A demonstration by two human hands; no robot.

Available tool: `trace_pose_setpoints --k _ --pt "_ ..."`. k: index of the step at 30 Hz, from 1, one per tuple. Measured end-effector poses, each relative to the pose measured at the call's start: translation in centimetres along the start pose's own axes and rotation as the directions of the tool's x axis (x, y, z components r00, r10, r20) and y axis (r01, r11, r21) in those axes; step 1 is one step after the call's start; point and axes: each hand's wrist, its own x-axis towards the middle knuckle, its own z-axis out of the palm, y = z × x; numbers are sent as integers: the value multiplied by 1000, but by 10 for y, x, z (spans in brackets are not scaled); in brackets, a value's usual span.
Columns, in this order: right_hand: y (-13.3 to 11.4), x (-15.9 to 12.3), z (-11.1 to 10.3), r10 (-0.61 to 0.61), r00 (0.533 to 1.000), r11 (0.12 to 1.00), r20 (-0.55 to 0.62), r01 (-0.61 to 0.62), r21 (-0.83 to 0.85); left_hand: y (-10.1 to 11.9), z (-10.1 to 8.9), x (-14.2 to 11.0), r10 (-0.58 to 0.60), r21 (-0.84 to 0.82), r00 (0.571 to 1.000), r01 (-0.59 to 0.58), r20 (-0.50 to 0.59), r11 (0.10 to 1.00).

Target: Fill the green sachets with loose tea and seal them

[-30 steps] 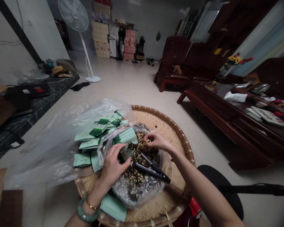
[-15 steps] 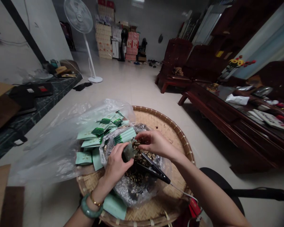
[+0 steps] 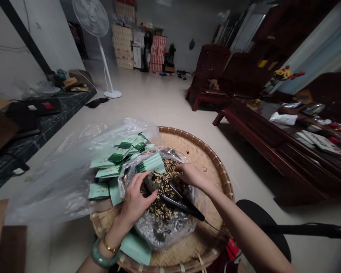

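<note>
A round woven bamboo tray [image 3: 213, 163] lies in front of me. On it sits an open clear plastic bag [image 3: 170, 227] holding a heap of dried brown buds [image 3: 161, 193]. My left hand [image 3: 136, 201] grips a pale green sachet [image 3: 149, 183] at the bag's mouth, its lower part hidden by my fingers. My right hand [image 3: 191, 176] rests its fingertips in the buds. Just below it, black tongs [image 3: 182, 207] lie across the heap. A stack of pale green sachets with dark green labels [image 3: 110, 163] fans out to the left of the bag.
A large clear plastic sheet [image 3: 59, 182] spreads left of the tray. A dark marble ledge [image 3: 45, 125] runs along the left wall. A dark wooden table [image 3: 258, 132] with scattered items stands right. A black stool seat [image 3: 261, 223] sits near my right arm.
My right hand has moved away from the sachet, down and right into the buds. The sachet sits lower in the bag mouth, and the view has shifted slightly.
</note>
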Motion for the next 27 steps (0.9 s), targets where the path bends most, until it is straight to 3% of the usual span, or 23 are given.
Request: trace_pose_setpoints --k 5,12,19,23,27 --pt "12 27 24 -34 998 999 57 35 -5 -1 1 -1 13 9 1000 -13 21 1000" --pt "14 51 34 -137 974 989 181 125 75 -2 3 -1 4 31 1000 -5 29 999" --pt "15 42 30 -5 997 990 71 -5 144 -2 2 0 2 13 1000 -2 24 1000" --pt "17 27 19 39 999 960 27 -45 278 -3 2 0 10 5 1000 -10 25 1000" --pt "15 14 10 58 997 892 57 -77 445 -2 3 0 7 2 999 -7 46 1000"
